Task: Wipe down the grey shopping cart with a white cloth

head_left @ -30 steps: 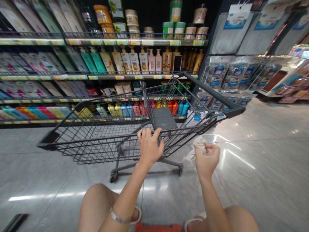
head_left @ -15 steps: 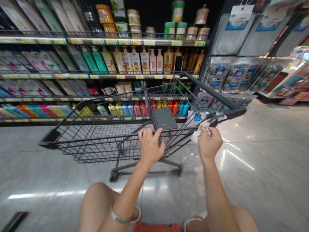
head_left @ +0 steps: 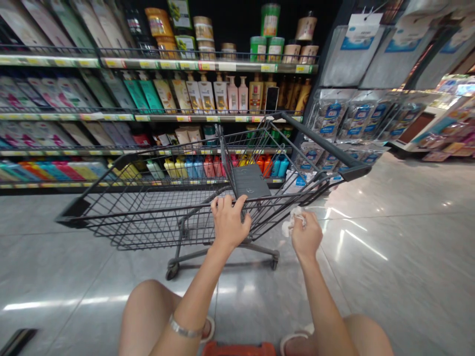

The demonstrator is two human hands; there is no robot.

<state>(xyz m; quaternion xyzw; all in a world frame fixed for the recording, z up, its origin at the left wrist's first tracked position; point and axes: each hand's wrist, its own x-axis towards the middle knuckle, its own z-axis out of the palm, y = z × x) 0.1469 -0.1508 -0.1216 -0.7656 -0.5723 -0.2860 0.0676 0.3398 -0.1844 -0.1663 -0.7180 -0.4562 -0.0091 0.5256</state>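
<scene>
A dark grey wire shopping cart (head_left: 249,181) stands side-on in front of me, its basket toward the left and its push handle (head_left: 319,140) at the right. The fingers of my left hand (head_left: 229,223) are curled over the near top rail, close to the grey seat flap, with the thumb apart on this side. My right hand (head_left: 308,235) is closed on a crumpled white tissue (head_left: 292,221), which has some darker smudges. That hand is just below the rail toward the handle end, with the tissue seemingly off the rail.
Behind the cart run shelves (head_left: 170,117) of pump bottles, jars and colourful bottles. Packaged goods (head_left: 331,116) hang on hooks at the right. Between my feet is an orange-red object (head_left: 237,349), partly cut off. A dark flat object (head_left: 18,342) lies at lower left.
My right hand has come down and to the left with the tissue, away from the rail near the handle. My left hand keeps its place on the rail. The view has shifted slightly.
</scene>
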